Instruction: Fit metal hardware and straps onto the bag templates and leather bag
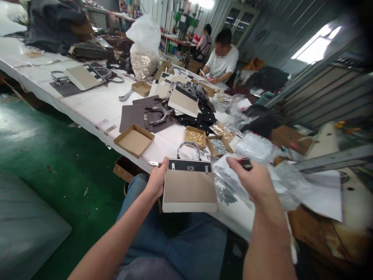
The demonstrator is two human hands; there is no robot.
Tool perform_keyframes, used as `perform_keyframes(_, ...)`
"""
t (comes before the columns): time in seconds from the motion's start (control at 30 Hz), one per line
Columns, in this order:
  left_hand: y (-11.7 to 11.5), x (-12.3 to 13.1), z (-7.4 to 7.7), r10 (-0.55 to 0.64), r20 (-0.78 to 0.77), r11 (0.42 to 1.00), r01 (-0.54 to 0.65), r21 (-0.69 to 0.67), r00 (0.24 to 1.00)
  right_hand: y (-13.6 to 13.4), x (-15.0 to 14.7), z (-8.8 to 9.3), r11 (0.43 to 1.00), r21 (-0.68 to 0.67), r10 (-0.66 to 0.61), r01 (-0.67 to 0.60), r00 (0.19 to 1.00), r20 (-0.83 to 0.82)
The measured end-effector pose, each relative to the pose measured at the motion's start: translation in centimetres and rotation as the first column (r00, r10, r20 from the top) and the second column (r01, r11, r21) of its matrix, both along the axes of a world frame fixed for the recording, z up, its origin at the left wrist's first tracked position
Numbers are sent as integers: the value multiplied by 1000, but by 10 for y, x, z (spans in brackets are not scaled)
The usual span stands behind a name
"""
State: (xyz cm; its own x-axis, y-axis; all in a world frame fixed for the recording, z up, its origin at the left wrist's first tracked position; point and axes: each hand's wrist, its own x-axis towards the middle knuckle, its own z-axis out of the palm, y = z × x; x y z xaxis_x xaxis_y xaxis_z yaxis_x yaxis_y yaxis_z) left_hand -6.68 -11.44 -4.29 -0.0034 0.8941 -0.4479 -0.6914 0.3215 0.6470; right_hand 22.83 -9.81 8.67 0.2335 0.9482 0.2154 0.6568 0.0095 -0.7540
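Observation:
A beige bag panel [189, 186] with a black top strip and a looped handle [189, 145] is at the table's near edge, above my lap. My left hand [157, 181] grips its left side, thumb on the front; a small metal-tipped strap end [154, 164] sticks out beside that thumb. Two metal plates show on the black strip. Right of the panel, my right hand [253, 177] is closed around a short dark object [246, 163], whose kind I cannot make out. It is raised over clear plastic [230, 175], apart from the panel.
Beyond the panel are a cardboard tray of gold studs [194, 137], one of silver pieces [218, 146] and an open cardboard tray [134, 140]. Grey panels with handles [145, 114] lie farther back. A full plastic bag [144, 58] stands behind; a person [223, 58] sits across the table.

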Motion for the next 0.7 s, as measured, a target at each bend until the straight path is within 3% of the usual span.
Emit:
perform_keyframes(0.03,-4,-2,-4,3,9,1000,-3,-12,1000,-2,6,-12,994,-109,29,-15,992,126)
perform_keyframes(0.1,-13,-5,-11,3,17,999,-2,-34,1000,-8,9,-39,956,-280,148,-89,969,197)
perform_keyframes(0.23,-28,-10,-18,-31,24,997,33,-73,999,-23,-3,-76,931,-309,194,-195,980,-32)
perform_keyframes(0.33,-36,-18,-20,-8,20,996,9,-84,1000,-31,-6,-84,929,-307,150,-207,968,-200)
perform_keyframes(0.43,-46,-22,-23,-25,28,995,27,-98,999,-34,-1,-86,910,-324,199,-258,959,-204)
perform_keyframes(0.57,-59,-15,-30,-32,72,993,39,-109,997,-38,7,-89,858,-359,290,-367,924,-251)
perform_keyframes(0.7,-65,-4,-33,-40,142,992,56,-113,989,-48,22,-93,790,-413,280,-452,867,-413)
